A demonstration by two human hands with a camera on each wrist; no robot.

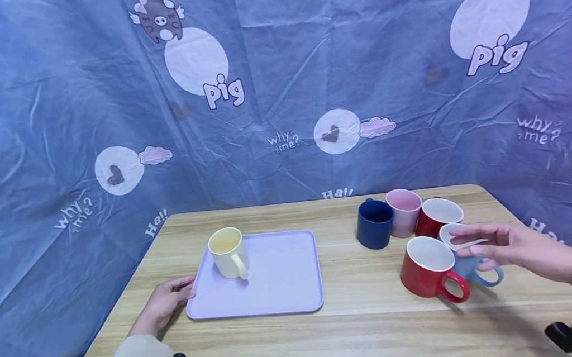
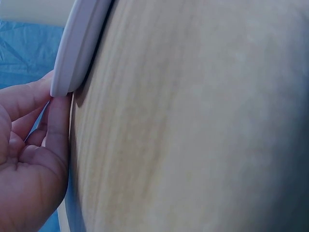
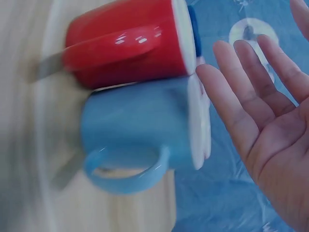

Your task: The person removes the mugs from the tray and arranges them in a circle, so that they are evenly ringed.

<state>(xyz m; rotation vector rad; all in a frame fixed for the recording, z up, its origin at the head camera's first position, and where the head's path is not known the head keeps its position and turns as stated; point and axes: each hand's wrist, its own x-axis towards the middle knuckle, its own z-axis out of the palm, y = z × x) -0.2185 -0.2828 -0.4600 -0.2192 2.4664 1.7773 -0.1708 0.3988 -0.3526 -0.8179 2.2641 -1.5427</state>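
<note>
At the left edge of the lilac tray [image 1: 285, 290], my left hand [image 1: 167, 303] lies low by the table. In the left wrist view its fingers [image 2: 58, 121] pinch the tray's rim [image 2: 72, 63]. A cream mug [image 1: 232, 258] stands upright on the tray, its handle toward me. On the right, my right hand [image 1: 516, 250] hovers over a light blue mug [image 3: 140, 121], fingers spread and holding nothing. Touching or close beside that mug is a red mug [image 1: 424, 274], white inside, its handle pointing right.
Behind those two mugs stand a navy mug [image 1: 374, 227], a pink mug [image 1: 403, 214] and a second red mug [image 1: 437, 217], grouped closely. A blue printed cloth [image 1: 280, 100] hangs behind the wooden table [image 1: 363, 329].
</note>
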